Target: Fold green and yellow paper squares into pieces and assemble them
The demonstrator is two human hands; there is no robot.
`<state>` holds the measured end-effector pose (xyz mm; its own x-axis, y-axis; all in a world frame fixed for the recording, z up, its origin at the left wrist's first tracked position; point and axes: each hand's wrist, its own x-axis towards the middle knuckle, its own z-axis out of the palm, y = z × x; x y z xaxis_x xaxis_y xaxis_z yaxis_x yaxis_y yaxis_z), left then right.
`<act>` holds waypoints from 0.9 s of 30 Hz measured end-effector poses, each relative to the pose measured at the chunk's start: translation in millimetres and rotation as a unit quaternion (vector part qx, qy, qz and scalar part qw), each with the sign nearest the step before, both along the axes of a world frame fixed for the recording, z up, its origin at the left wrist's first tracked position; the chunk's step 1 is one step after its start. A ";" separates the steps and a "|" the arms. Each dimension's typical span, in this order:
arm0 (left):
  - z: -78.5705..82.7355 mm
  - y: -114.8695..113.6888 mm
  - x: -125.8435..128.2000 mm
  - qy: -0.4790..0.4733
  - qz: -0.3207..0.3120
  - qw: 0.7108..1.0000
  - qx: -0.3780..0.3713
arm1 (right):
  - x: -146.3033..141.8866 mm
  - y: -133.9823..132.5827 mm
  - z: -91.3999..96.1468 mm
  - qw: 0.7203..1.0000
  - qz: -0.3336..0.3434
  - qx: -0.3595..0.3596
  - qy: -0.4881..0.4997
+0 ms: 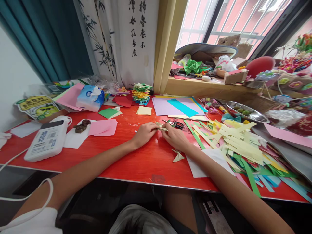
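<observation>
Between my two hands, just above the red table (136, 162), is a small folded paper piece (161, 128) in pale yellow and green. My left hand (144, 135) pinches its left side. On the other side my right hand (174, 136) has its fingers closed on the same piece. Black-handled scissors (179, 124) lie right behind my right hand. A cream folded paper shape (178, 157) rests on the table in front of my right wrist. Part of a white sheet (209, 159) lies under my right forearm.
Many cut paper strips (246, 146) are heaped at the right, near a metal bowl (247, 110). Behind my hands stand a stack of folded paper pieces (141, 94) and square yellow notes (144, 110). Pink sheets (104, 127) and a white device (47, 139) lie left.
</observation>
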<state>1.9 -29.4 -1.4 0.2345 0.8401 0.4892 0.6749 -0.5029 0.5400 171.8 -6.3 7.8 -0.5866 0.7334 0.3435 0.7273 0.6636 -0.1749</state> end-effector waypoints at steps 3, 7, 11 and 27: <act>0.4 -0.8 0.0 0.006 0.000 1.000 0.006 | 0.0 0.6 -0.6 1.000 -0.006 -0.008 0.012; 0.5 -2.1 0.0 0.019 0.000 1.000 0.013 | 0.0 1.6 -2.3 1.000 0.003 -0.007 0.024; 0.8 -2.6 0.5 0.027 0.004 0.999 0.018 | 0.3 2.2 -4.5 0.999 0.014 -0.003 0.029; 5.0 -8.3 5.8 -0.028 0.005 1.000 0.014 | -3.2 5.3 -6.3 0.969 0.044 -0.142 0.200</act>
